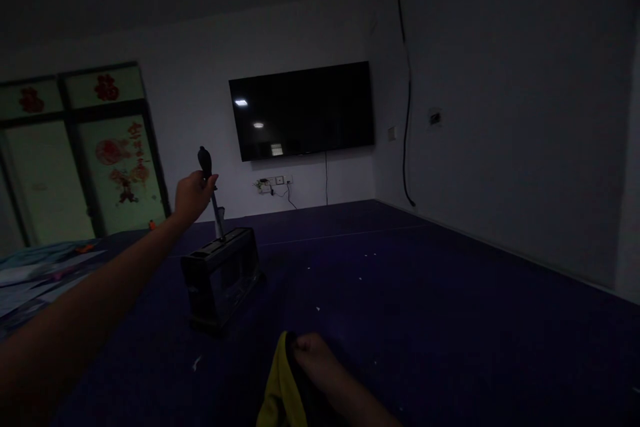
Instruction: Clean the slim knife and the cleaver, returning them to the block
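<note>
My left hand reaches forward, its fingers closed round the lower part of a black handle. From that handle a narrow grey shaft runs down to the top of a black box-shaped holder with see-through-looking sides. The dim light hides the tool's exact kind and whether its tip is in a slot. A pale upright piece shows just behind the shaft. Low in the view, my right hand is closed on the edge of a yellow and dark cloth, which hangs down out of the frame.
The dark blue table surface carries several small white scraps. Papers or cloths lie at the far left. Beyond the table are a wall-mounted television, a hanging cable and doors with red decorations.
</note>
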